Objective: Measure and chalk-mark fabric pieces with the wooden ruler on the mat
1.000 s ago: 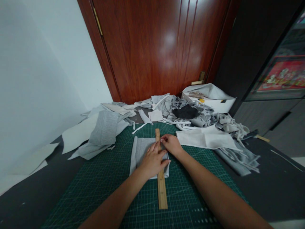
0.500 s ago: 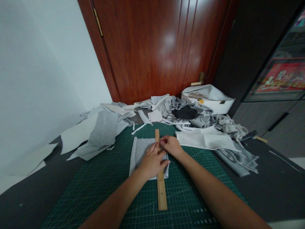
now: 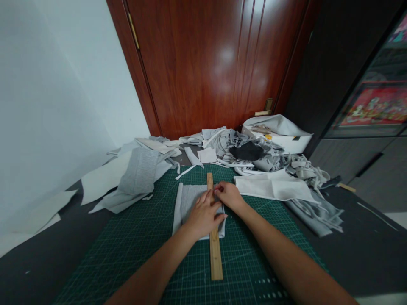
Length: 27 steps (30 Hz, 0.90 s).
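Observation:
A wooden ruler (image 3: 216,258) lies lengthwise over a piece of folded grey fabric (image 3: 188,197) on the green cutting mat (image 3: 127,254). My left hand (image 3: 205,214) rests flat across the ruler and the fabric, fingers stretched out. Beside the ruler's right edge, near the fabric's top, is my right hand (image 3: 228,195), its thumb and fingers pinched together. Whatever sits in that pinch is too small to make out. Both hands hide the middle of the ruler and part of the fabric.
Grey and white fabric pieces (image 3: 136,171) lie at the left. A heap of scraps (image 3: 270,154) fills the back right, near a white box (image 3: 295,144). White cloth (image 3: 273,185) lies right of my hands. A wooden door (image 3: 197,63) stands behind the table.
The view has shifted very slightly. Both hands, the ruler and the fabric keep the same places relative to each other.

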Tool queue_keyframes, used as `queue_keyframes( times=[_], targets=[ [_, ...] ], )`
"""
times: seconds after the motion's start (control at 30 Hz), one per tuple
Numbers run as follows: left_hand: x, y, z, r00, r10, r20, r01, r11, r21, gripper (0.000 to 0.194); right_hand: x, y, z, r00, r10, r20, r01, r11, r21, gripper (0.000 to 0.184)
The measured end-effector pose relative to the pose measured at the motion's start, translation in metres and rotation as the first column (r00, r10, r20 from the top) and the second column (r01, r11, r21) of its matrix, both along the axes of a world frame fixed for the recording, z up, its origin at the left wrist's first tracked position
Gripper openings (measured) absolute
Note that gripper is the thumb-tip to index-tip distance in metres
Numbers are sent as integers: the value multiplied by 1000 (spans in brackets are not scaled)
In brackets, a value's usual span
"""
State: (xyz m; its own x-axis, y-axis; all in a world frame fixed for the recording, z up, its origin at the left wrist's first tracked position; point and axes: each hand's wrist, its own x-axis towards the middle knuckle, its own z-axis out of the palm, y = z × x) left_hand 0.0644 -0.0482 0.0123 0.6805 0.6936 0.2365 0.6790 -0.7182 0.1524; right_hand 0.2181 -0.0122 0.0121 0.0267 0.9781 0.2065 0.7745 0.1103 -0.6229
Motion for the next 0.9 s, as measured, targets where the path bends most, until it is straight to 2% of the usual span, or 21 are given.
queue_keyframes(
  times=[0.23,0.5,0.77,0.9],
  targets=[
    [0,0,0,999,5,-51,-6,1000,-5,44,-2,-6,7,1000,23,11,-22,998,-64,13],
    [2,1,-1,1000,5,-12,-4,1000,22,46,-1,-9,-1,999,21,-36,-23,999,-45,14],
    [1,-4,-3,998,-13,69,12,1000,23,30,1,-8,-9,996,30,-80,-30,1000,-2,14],
    [-4,-6,-7,995,-49,87,51,998,-24,39,2,-8,-7,995,38,-90,-39,999,-5,13]
  ],
)
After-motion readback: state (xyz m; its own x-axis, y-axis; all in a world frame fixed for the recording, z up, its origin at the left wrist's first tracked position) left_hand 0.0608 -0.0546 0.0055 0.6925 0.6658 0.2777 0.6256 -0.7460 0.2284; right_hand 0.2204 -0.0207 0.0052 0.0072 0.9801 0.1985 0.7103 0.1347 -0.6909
